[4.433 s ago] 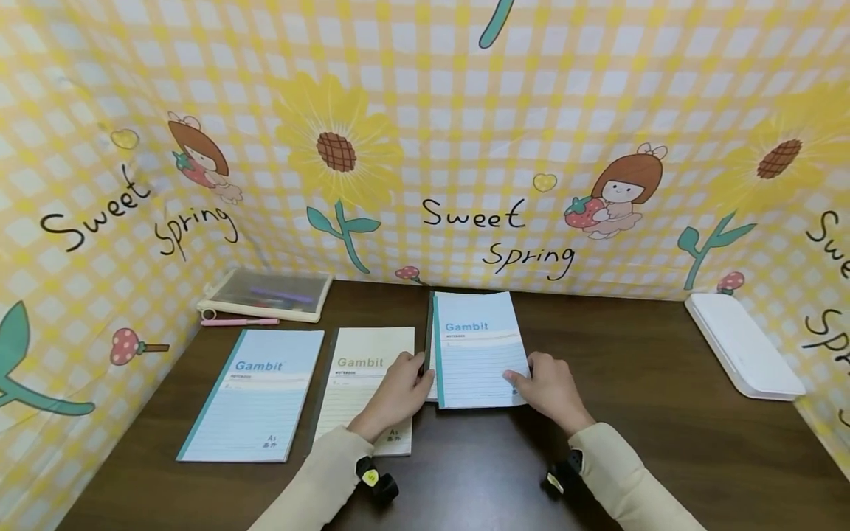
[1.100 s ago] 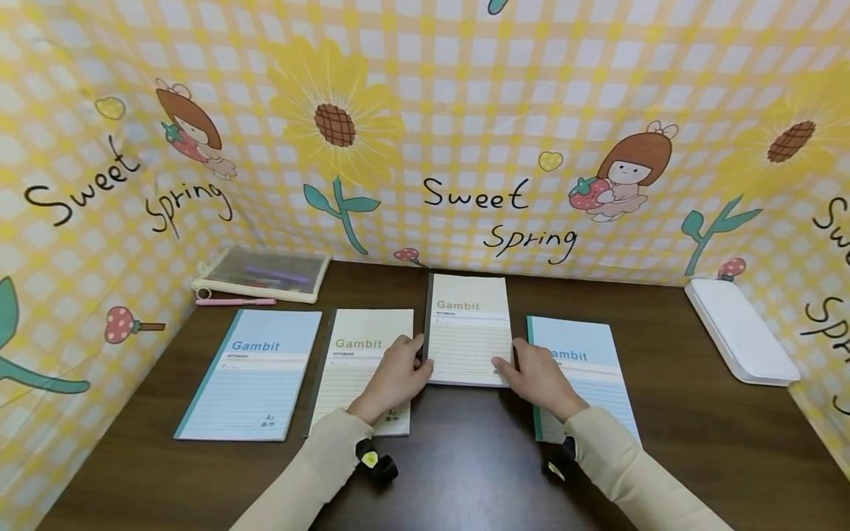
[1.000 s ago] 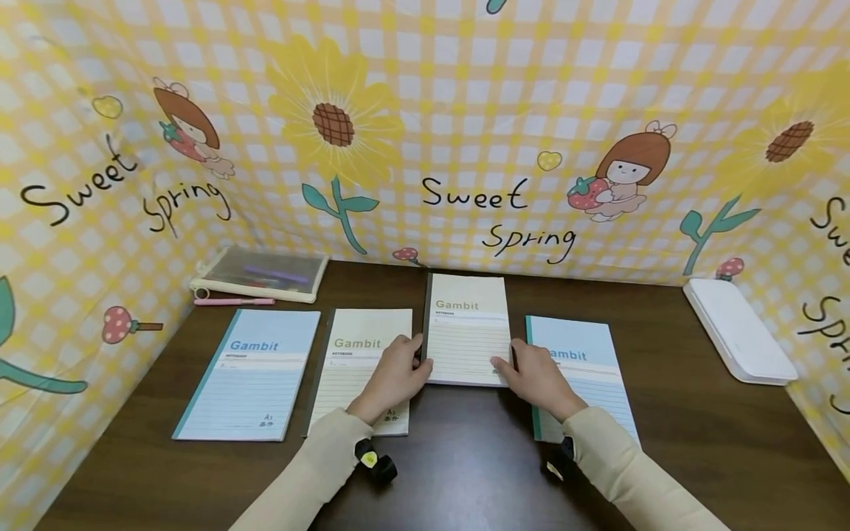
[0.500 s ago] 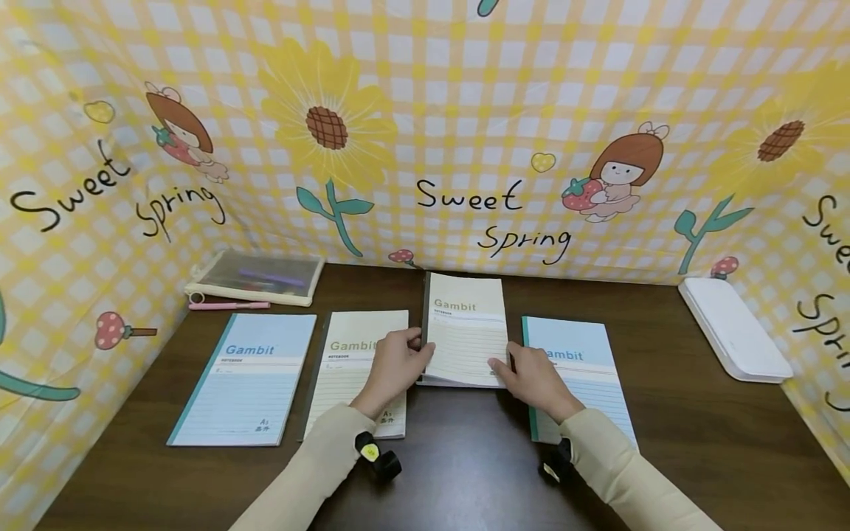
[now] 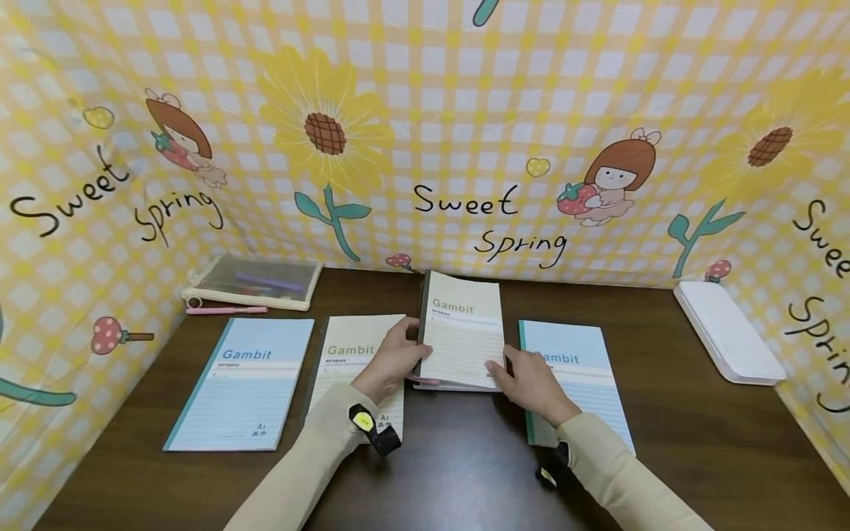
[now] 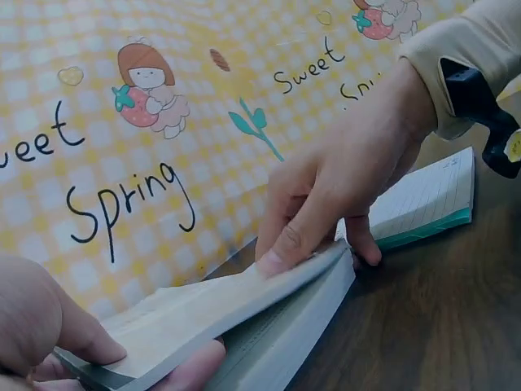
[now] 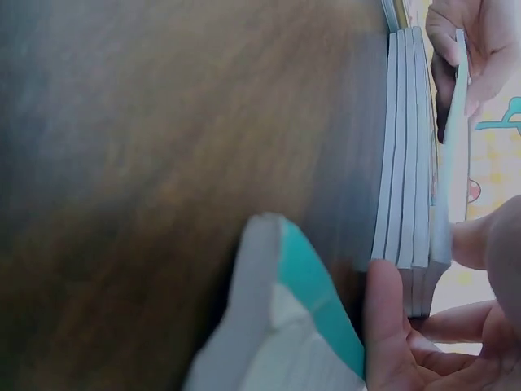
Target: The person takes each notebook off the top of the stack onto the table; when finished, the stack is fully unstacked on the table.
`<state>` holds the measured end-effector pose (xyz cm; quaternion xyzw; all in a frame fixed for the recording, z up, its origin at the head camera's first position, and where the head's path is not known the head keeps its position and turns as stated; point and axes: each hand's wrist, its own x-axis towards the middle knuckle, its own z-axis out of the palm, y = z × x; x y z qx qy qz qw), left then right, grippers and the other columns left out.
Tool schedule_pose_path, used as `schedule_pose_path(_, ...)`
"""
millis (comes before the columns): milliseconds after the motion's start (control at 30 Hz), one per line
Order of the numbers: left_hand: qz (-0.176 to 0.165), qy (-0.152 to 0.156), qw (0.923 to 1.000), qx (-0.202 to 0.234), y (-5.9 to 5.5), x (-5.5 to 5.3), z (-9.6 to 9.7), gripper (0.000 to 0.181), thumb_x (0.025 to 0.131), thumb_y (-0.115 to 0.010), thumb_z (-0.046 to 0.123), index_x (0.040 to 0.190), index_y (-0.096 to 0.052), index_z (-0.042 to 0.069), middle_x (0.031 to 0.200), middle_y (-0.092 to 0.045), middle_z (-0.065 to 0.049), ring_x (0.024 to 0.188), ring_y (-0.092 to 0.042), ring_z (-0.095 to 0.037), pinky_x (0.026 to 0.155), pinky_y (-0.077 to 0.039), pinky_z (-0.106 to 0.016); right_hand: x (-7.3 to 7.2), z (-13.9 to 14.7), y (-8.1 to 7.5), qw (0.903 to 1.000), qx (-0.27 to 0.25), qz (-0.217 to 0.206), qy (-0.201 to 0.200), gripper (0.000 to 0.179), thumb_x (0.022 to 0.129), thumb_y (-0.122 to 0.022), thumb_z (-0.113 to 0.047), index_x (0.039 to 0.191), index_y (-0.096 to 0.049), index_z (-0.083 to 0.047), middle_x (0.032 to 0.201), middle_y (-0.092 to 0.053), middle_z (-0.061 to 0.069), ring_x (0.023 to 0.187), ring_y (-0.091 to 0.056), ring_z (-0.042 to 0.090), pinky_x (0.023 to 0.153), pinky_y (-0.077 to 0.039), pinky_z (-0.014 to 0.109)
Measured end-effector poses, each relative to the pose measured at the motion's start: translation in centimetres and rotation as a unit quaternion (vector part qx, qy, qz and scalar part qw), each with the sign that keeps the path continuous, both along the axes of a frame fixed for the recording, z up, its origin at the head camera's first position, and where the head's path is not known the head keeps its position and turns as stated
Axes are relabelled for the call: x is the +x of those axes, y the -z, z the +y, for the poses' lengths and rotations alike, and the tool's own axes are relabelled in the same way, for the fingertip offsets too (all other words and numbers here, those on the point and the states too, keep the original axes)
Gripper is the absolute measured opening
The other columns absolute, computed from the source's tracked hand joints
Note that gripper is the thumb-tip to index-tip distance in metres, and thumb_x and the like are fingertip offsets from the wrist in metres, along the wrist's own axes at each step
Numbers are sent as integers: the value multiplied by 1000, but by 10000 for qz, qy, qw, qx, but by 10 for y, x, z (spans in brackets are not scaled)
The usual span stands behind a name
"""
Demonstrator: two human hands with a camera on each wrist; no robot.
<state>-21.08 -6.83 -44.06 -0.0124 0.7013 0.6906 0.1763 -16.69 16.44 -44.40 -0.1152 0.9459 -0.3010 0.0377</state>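
A cream Gambit notebook (image 5: pixel 465 335) with a dark spine tops a stack of several notebooks (image 7: pixel 400 155) at the middle of the table. My left hand (image 5: pixel 390 363) pinches its spine side, thumb above and fingers beneath, and that side is raised off the stack. On the opposite edge, my right hand (image 5: pixel 539 385) has its thumb on the cover and its fingers against the stack's side. The left wrist view shows a wedge-shaped gap under the top notebook (image 6: pixel 220 314). Under my right forearm lies a blue notebook (image 5: pixel 587 402), partly hidden.
To the left lie another cream notebook (image 5: pixel 348 335), partly covered by my left hand, and a blue notebook (image 5: pixel 239 387). Behind them are a mesh pencil pouch (image 5: pixel 255 279) and a pink pen (image 5: pixel 227 310). A white case (image 5: pixel 729 332) sits far right. A checked cloth (image 5: pixel 451 96) hangs behind.
A blue notebook that both hands held earlier now lies at the right. In the last half second, my left hand has raised the spine side of the cream notebook; the right hand has hardly moved.
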Motion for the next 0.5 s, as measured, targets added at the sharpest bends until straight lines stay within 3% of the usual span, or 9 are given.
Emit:
schedule_pose_path(133, 196, -30, 9997, -130, -3, 1, -7, 42, 92, -50, -6, 132, -42, 3, 101, -65, -26, 69, -68, -19, 60, -58, -35, 0, 0, -1, 9996, -207, -126, 126, 26, 103, -46, -23, 86, -58, -7, 53, -48, 1, 42, -47, 11, 47, -39, 26)
schedule_pose_path(267, 117, -85, 9998, -116, -7, 5, -22, 45, 93, -50, -5, 135, -41, 8, 102, -64, -27, 68, -68, -22, 57, -58, -41, -1, -1, 1, 9994, -251, -190, 170, 24, 103, -43, -19, 98, -61, -5, 55, -50, 2, 43, -52, 11, 48, -44, 26)
schedule_pose_path(500, -13, 1, 10000, 40, -17, 29, -61, 47, 95, -47, -4, 139, -36, 8, 110, -62, -29, 77, -70, -26, 62, -58, -47, -1, -2, 3, 9985, 474, 278, -36, 19, 100, -51, -13, 83, -54, -7, 55, -43, 1, 46, -37, 13, 47, -31, 25)
